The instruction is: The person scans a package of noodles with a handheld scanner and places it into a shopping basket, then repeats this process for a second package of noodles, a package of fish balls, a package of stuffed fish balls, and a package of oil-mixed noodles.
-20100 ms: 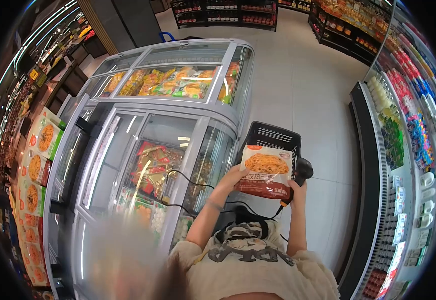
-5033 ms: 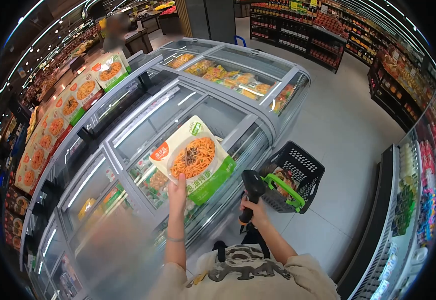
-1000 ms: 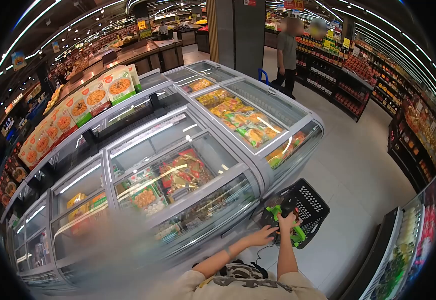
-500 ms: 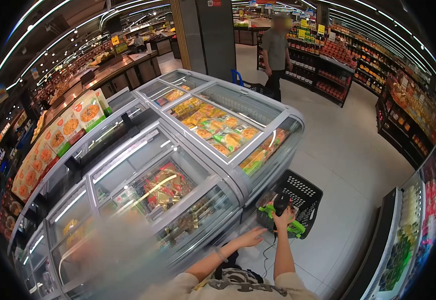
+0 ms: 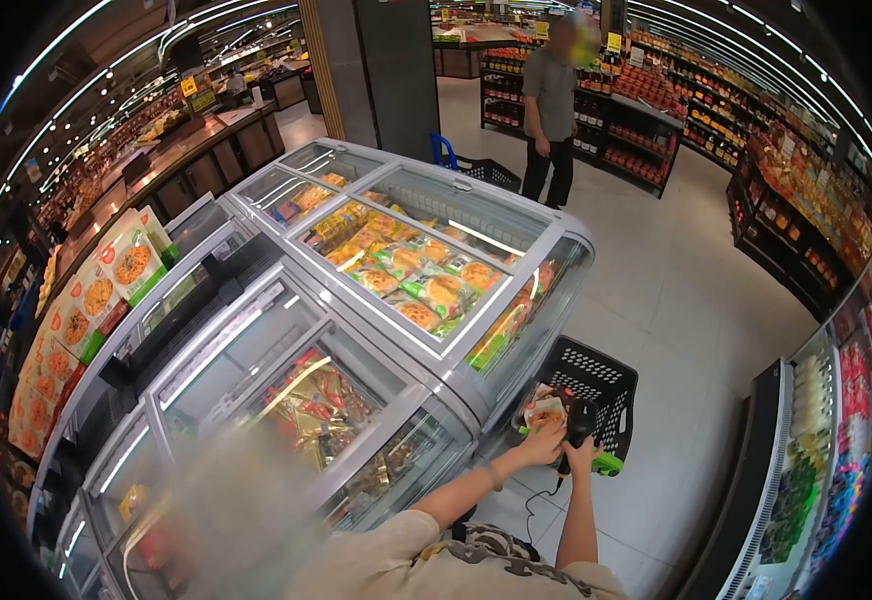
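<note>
My right hand (image 5: 582, 456) is wrapped round a black handheld device (image 5: 581, 420) with a dark cable trailing below it. Just beside it, my left hand (image 5: 546, 440) has its fingers closed at the lower edge of a food package (image 5: 543, 406). Both hands are over a black perforated basket (image 5: 611, 390) on wheels or the floor, I cannot tell which. Part of a green handle (image 5: 608, 463) shows by my right hand.
Glass-topped freezers (image 5: 436, 365) with packaged food fill the left and centre. A person (image 5: 551, 110) stands beyond them, near another basket (image 5: 488, 172). A refrigerated case (image 5: 751, 480) runs along the right, with stocked shelves (image 5: 636, 140) behind. A blur covers the lower left.
My left hand has moved right and forward to the package, closing from an open pose. My right hand and the device have shifted slightly right and down. The view has turned slightly.
</note>
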Available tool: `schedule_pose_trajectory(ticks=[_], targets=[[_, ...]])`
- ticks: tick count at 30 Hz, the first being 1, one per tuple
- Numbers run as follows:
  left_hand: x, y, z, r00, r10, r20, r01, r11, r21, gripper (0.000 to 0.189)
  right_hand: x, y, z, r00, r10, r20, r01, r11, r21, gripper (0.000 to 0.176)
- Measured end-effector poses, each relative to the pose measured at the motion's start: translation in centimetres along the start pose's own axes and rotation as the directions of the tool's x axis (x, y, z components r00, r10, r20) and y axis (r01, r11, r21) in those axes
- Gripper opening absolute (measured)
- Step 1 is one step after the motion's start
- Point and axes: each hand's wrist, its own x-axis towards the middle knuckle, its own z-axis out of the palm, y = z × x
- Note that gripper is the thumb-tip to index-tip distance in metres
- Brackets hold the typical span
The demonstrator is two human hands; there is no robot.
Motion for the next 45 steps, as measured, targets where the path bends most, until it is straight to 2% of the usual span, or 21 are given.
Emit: schedule_pose_trajectory(ticks=[2,3,4,10,15,19,22,25,27,29,31,33,35,36,38,41,42,45], targets=[[0.2,-0.6,-0.6,0.985,0.001,0.172,0.007,0.999,-0.051,0.053,0.0,-1.0,-0.4,1.000,-0.018,-0.023,0.019,0.999,0.029,0.044],[0.4,-1.0,-0.8,0.966,0.007,0.257,0.013,0.997,-0.076,0.052,0.4,-1.0,-0.5,1.000,0.025,-0.001,-0.025,1.000,-0.016,0.044],[0.4,-1.5,-0.4,0.967,0.015,0.253,-0.016,1.000,0.000,0.050,0.7,-0.6,-0.4,1.000,0.027,-0.005,-0.027,0.999,-0.028,0.044],[1.9,-2.2,0.2,0.969,0.043,0.241,-0.069,0.992,0.103,0.047,1.9,0.0,-0.1,0.999,0.026,-0.022,-0.027,0.997,-0.076,0.046],[3.7,-3.3,0.7,0.973,0.043,0.225,-0.067,0.992,0.103,0.047,3.0,0.0,-0.2,1.000,-0.016,-0.018,0.014,0.995,-0.103,0.047],[4.2,-3.1,0.2,0.973,-0.008,0.232,-0.012,0.996,0.085,0.048,4.0,-0.1,-0.4,1.000,-0.007,0.013,0.008,0.993,-0.115,0.048],[4.4,-3.3,0.6,0.987,-0.014,0.158,-0.001,0.996,0.094,0.048,4.8,-0.1,0.1,1.000,-0.013,0.006,0.013,0.992,-0.128,0.049],[3.9,-3.9,-0.1,0.987,-0.104,0.118,0.116,0.989,-0.094,0.047,5.8,0.1,-0.1,0.999,-0.020,0.025,0.024,0.986,-0.166,0.050],[2.3,-5.2,-2.1,0.990,-0.142,0.015,0.142,0.971,-0.193,0.041,6.1,0.0,-0.3,0.996,0.015,0.082,-0.001,0.986,-0.168,0.051],[0.2,-6.9,-4.6,0.981,-0.176,-0.084,0.146,0.948,-0.282,0.036,6.6,-0.1,0.0,0.998,0.017,0.063,-0.004,0.979,-0.202,0.052],[-2.3,-10.3,-4.9,0.885,-0.241,-0.398,0.141,0.954,-0.265,0.032,6.8,-0.2,-0.4,0.994,0.053,0.094,-0.032,0.975,-0.219,0.052],[-6.3,-9.8,-11.3,0.851,-0.372,-0.370,0.180,0.870,-0.459,0.030,7.0,0.1,-0.5,0.997,0.039,0.069,-0.025,0.980,-0.197,0.053],[-9.8,-11.2,-13.8,0.733,-0.543,-0.409,0.244,0.772,-0.587,0.028,7.1,0.5,-0.1,0.999,0.000,0.044,0.009,0.978,-0.209,0.054],[-11.5,-12.4,-14.4,0.669,-0.545,-0.506,0.251,0.806,-0.537,0.027,7.2,0.3,-0.3,0.995,0.036,0.095,-0.010,0.966,-0.259,0.054],[-15.0,-14.8,-15.2,0.520,-0.520,-0.677,0.289,0.853,-0.434,0.027,7.2,0.2,-0.1,0.997,0.060,0.046,-0.045,0.958,-0.284,0.054],[-19.6,-17.2,-16.5,0.406,-0.501,-0.765,0.438,0.841,-0.319,0.026,7.5,0.2,0.1,0.998,0.057,0.033,-0.047,0.969,-0.244,0.055],[-20.9,-18.1,-16.8,0.391,-0.480,-0.785,0.455,0.843,-0.289,0.026,7.8,0.1,-0.1,0.994,0.099,0.054,-0.077,0.944,-0.321,0.058],[-24.7,-19.4,-17.7,0.338,-0.490,-0.804,0.512,0.812,-0.280,0.028,8.0,-0.4,-0.2,0.981,0.170,0.093,-0.119,0.908,-0.401,0.072]])
